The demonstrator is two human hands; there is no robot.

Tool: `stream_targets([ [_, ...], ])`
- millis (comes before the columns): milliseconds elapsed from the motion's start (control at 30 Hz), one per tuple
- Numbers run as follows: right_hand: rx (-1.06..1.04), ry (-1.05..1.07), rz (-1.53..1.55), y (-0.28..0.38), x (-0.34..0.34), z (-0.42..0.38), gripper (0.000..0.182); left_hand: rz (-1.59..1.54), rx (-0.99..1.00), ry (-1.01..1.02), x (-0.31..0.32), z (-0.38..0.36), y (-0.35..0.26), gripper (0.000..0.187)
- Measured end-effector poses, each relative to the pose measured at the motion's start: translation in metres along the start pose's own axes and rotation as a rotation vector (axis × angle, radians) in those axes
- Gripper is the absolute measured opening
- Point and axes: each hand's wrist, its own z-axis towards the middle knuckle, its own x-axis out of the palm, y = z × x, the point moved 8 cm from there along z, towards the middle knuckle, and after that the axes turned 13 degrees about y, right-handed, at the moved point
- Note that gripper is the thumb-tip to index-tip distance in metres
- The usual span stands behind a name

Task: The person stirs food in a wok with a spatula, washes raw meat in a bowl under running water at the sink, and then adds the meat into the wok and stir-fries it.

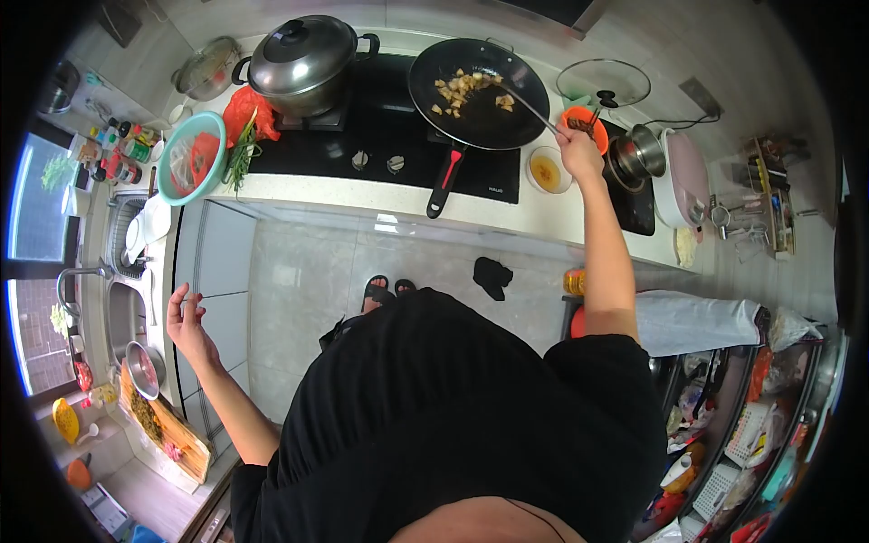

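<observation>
While the right hand (581, 156) grips, left hand (192, 333): empty, fingers loosely spread, near sink-side edge of counter (362, 195).
Round black frying pan (493, 127): counter's back half, handle frontward; likely heavy, take handle.
Browned pale chunks (463, 86): in pan; probably soft.
Long metal utensil (529, 104): likely stiff; held at outer end, best spot.

Windows (43, 195) light the kitchen's glossy grey tiled floor (299, 262) and pale walls (760, 63).

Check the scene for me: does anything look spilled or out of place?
A crumpled black cloth or bag lies on the floor near the feet, odd because it could be stepped on. I see no spill around the pan.
</observation>
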Motion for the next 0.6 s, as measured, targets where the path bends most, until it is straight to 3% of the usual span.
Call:
stream_targets([
  [200,-0.022,-0.065,0.240,0.008,0.040,0.036,0.033,0.019,-0.041,0.005,-0.002,0.004,0.004,0.023],
  [333,-0.035,0.152,0.250,0.012,0.043,0.027,0.033,-0.017,-0.024,-0.003,-0.010,0.007,0.004,0.024],
  [433,-0.071,0.127,0.347,0.013,0.046,0.036,0.034,0.000,-0.056,-0.005,-0.010,0.012,0.008,0.025],
  [467,-0.107,-0.007,0.290,0.019,0.045,0.036,0.032,0.012,-0.072,-0.001,-0.009,0.015,0.010,0.025],
  [600,-0.027,-0.007,0.217,0.019,0.078,0.049,0.031,-0.022,-0.033,0.064,0.011,0.028,0.001,0.025],
])
